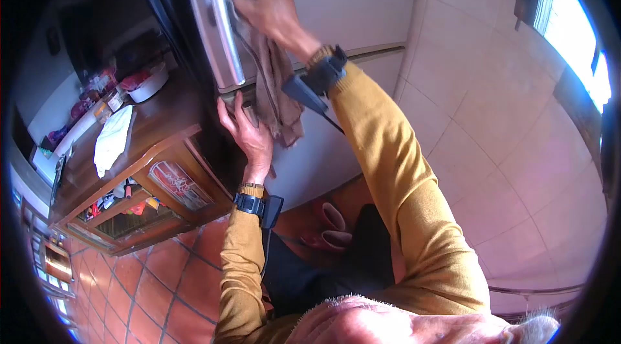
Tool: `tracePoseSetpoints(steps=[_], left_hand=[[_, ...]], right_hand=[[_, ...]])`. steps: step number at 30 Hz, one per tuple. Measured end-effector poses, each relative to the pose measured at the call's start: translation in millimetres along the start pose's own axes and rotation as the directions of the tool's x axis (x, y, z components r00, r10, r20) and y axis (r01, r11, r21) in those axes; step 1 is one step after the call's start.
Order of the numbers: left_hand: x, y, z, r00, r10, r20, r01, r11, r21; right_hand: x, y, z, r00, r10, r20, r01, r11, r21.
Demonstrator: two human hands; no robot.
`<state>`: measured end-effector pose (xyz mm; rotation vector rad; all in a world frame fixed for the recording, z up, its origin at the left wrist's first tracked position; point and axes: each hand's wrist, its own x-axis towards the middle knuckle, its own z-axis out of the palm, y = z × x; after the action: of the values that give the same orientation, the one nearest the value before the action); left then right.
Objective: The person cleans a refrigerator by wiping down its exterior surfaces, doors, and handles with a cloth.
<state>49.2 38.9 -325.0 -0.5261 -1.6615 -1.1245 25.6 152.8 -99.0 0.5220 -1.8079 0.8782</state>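
A pale refrigerator (343,7) fills the upper middle, with a long shiny handle (223,27) along the left side of its upper door. My right hand (268,11) is closed around a brownish cloth (275,82) beside that handle; the fingers are slightly blurred. The cloth hangs from it past the gap between the two doors. Lower down, my left hand (251,140) has its bent fingers on the door edge just under the handle's lower end, next to the hanging cloth. Part of its grip is hidden.
A wooden cabinet (187,143) with glass doors stands at the left, bearing a white cloth (114,140), a white bowl (149,82) and jars. A dark cover (169,14) hangs by the refrigerator. Tiled wall (491,117) lies right; reddish boots (334,218) stand on the floor.
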Motion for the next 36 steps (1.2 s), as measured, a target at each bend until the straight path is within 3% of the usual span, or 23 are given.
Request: tracePoseSetpoints(steps=[4, 8, 11, 15, 18, 20, 23, 27, 29, 32, 36], left_hand=[[1.3, 0.4, 3.5, 0.999, 0.042, -0.032, -0.041, 0.999, 0.022], [0.3, -1.7, 4.9, 0.998, 0.045, -0.053, -0.043, 0.998, 0.035], [-0.4, -3.2, 3.7, 0.999, 0.028, -0.044, -0.027, 0.999, 0.026], [-0.6, -2.9, 3.5, 0.997, 0.072, -0.036, -0.070, 0.997, 0.044], [0.6, -3.0, 3.9, 0.997, 0.061, -0.038, -0.059, 0.997, 0.040], [0.8, -4.0, 5.3, 0.998, 0.047, -0.046, -0.045, 0.998, 0.051], [1.5, -5.4, 8.0, 0.997, 0.047, -0.060, -0.044, 0.998, 0.038], [0.9, -3.4, 5.9, 0.997, 0.052, -0.054, -0.049, 0.998, 0.047], [0.6, -6.0, 7.9, 0.997, 0.048, -0.056, -0.045, 0.998, 0.047], [-1.0, -7.5, 8.0, 0.998, 0.038, -0.054, -0.037, 0.999, 0.033], [2.4, -1.6, 6.6, 0.995, 0.056, -0.086, -0.049, 0.996, 0.076]], right_hand=[[-16.4, 10.0, -1.2, 0.997, -0.040, -0.072, 0.042, 0.999, 0.027], [32.5, -7.2, -14.6, 0.992, -0.078, -0.103, 0.086, 0.993, 0.076], [75.5, -26.0, -20.4, 1.000, -0.019, -0.011, 0.019, 1.000, 0.003], [80.0, -8.7, -10.6, 0.999, -0.012, -0.030, 0.014, 0.998, 0.055], [41.4, 30.0, 11.3, 0.943, -0.330, -0.050, 0.325, 0.942, -0.089], [-20.3, 38.6, 1.1, 0.946, -0.322, 0.041, 0.324, 0.941, -0.099], [-94.8, 36.6, -10.9, 0.982, 0.072, 0.177, -0.053, 0.993, -0.109], [-100.3, 33.9, -20.6, 0.979, 0.166, 0.121, -0.154, 0.983, -0.104], [-70.6, 36.1, -27.4, 0.985, 0.170, -0.035, -0.170, 0.985, 0.024], [-28.8, 36.8, -44.6, 0.979, 0.088, -0.183, -0.106, 0.990, -0.094], [-43.5, 56.6, -34.1, 0.962, 0.190, -0.194, -0.197, 0.980, -0.018]])
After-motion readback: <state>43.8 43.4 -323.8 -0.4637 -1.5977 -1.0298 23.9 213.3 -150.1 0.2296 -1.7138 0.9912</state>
